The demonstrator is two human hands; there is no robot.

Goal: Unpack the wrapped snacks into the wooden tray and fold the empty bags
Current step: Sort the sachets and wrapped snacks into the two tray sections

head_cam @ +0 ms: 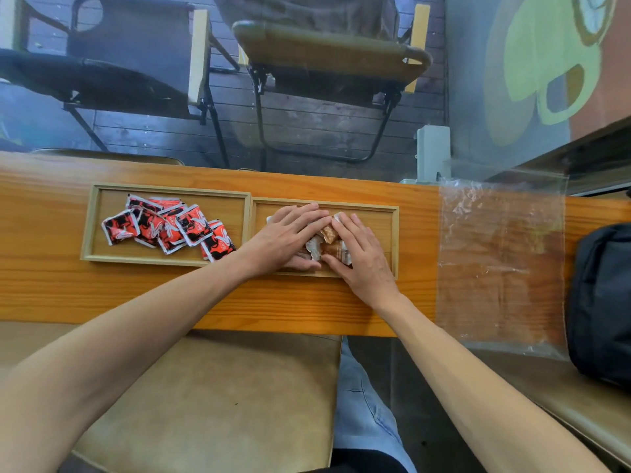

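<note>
Two wooden trays sit side by side on the orange table. The left tray [102,196] holds several red-and-black wrapped snacks [170,227], one hanging over its right front edge. In the right tray [389,216] lie brown-and-white wrapped snacks [329,244], mostly covered by my hands. My left hand [286,238] rests flat on them from the left, fingers spread. My right hand [362,254] lies flat on them from the right. Neither hand grips anything. An empty clear plastic bag [500,264] lies flat on the table to the right.
A black bag [602,302] sits at the table's right end, touching the clear bag's edge. Two folding chairs [327,63] stand beyond the table's far edge. A tan seat cushion [218,397] lies below the near edge.
</note>
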